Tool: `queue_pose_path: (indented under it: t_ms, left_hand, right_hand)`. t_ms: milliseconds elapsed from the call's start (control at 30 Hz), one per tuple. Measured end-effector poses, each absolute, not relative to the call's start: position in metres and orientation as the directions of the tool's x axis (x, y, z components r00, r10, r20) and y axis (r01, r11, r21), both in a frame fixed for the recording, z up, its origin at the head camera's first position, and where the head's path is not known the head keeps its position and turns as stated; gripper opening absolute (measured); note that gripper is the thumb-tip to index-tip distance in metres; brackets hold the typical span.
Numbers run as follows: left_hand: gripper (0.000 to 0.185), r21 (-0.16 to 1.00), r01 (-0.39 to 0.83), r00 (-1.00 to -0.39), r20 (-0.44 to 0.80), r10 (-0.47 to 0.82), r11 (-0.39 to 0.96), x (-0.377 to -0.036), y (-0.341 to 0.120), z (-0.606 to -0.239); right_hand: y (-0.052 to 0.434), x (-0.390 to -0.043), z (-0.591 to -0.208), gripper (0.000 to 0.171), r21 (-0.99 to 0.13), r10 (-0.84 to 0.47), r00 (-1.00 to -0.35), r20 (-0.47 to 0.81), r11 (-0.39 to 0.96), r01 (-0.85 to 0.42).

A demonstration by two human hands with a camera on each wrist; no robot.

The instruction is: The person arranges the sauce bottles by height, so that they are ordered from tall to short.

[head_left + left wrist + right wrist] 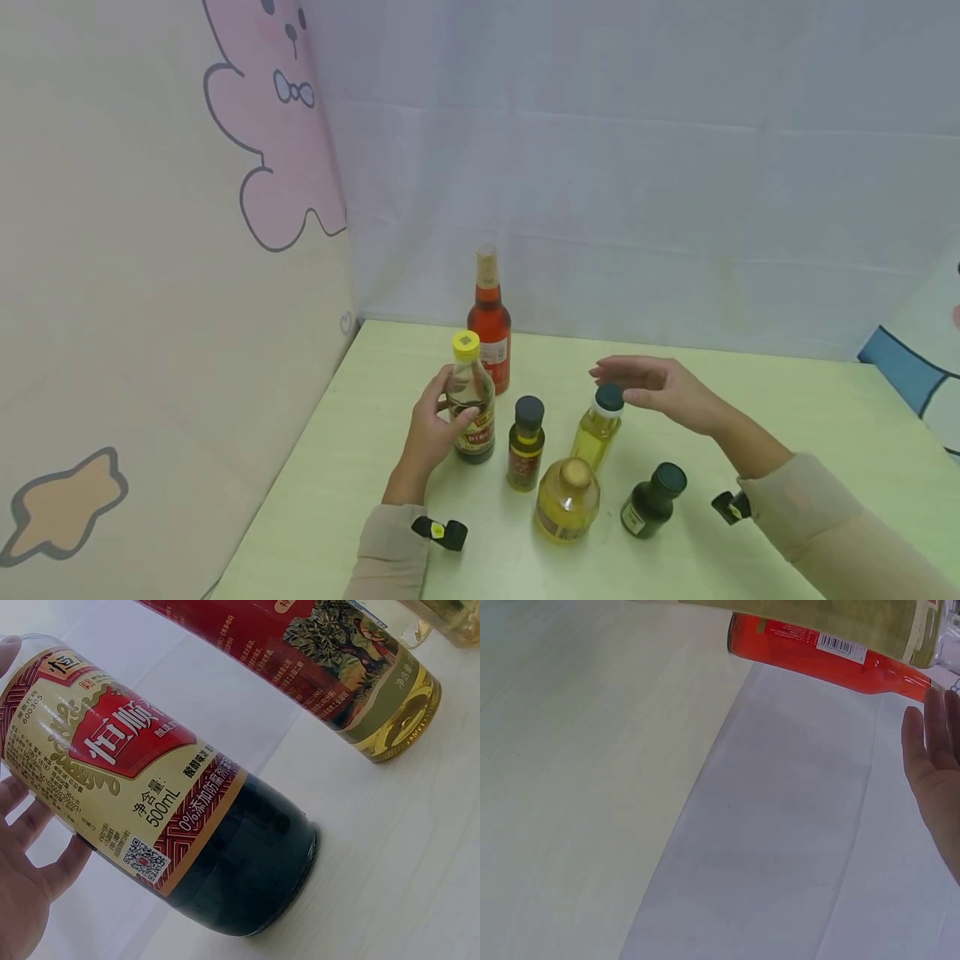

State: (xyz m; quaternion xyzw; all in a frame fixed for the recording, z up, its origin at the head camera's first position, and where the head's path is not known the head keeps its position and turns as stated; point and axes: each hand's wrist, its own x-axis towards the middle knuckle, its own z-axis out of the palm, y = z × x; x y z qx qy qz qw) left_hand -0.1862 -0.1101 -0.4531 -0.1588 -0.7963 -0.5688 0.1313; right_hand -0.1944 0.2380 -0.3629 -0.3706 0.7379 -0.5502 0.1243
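Note:
My left hand [438, 425] grips a yellow-capped bottle [470, 398] with dark liquid at its base and a red and gold label [112, 761], standing on the pale green table [795, 417]. My right hand [660, 390] hovers flat, fingers straight, just above a small yellow oil bottle with a dark cap [600, 423]. Behind stands a tall red bottle [490, 323], also visible as the red bottle [832, 656] in the right wrist view. A small dark-capped bottle with a red label [526, 443] stands between the hands.
A round yellow oil bottle [567, 498] and a dark green bottle [652, 500] stand nearer to me. Cloth walls close the table at the back [637, 183] and left [150, 292]. Bare tabletop lies to the right.

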Motion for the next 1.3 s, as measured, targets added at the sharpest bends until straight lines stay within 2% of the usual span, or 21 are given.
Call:
queue_pose_path:
  t_ms: [133, 367, 867, 1133, 1300]
  left_hand:
    - [0.061, 0.867, 0.394, -0.919, 0.38, 0.108, 0.304, -0.186, -0.109, -0.451]
    - [0.056, 0.861, 0.388, -0.921, 0.374, 0.107, 0.329, -0.166, -0.103, -0.419]
    - [0.058, 0.875, 0.361, -0.932, 0.348, 0.101, 0.323, -0.167, -0.104, -0.421]
    - [0.063, 0.88, 0.353, -0.935, 0.341, 0.097, 0.317, -0.187, -0.11, -0.452]
    - [0.063, 0.882, 0.346, -0.938, 0.336, 0.09, 0.319, -0.187, -0.112, -0.454]
  right_hand:
    - [0.24, -0.19, -0.367, 0.046, -0.918, -0.688, -0.696, 0.205, 0.11, -0.38]
    - [0.239, -0.183, -0.374, 0.05, -0.915, -0.664, -0.717, 0.212, 0.124, -0.385]
    - [0.237, -0.177, -0.391, 0.052, -0.922, -0.631, -0.738, 0.238, 0.091, -0.375]
    - [0.235, -0.176, -0.397, 0.052, -0.933, -0.623, -0.751, 0.217, 0.092, -0.347]
    - [0.235, -0.176, -0.401, 0.056, -0.929, -0.653, -0.723, 0.224, 0.08, -0.361]
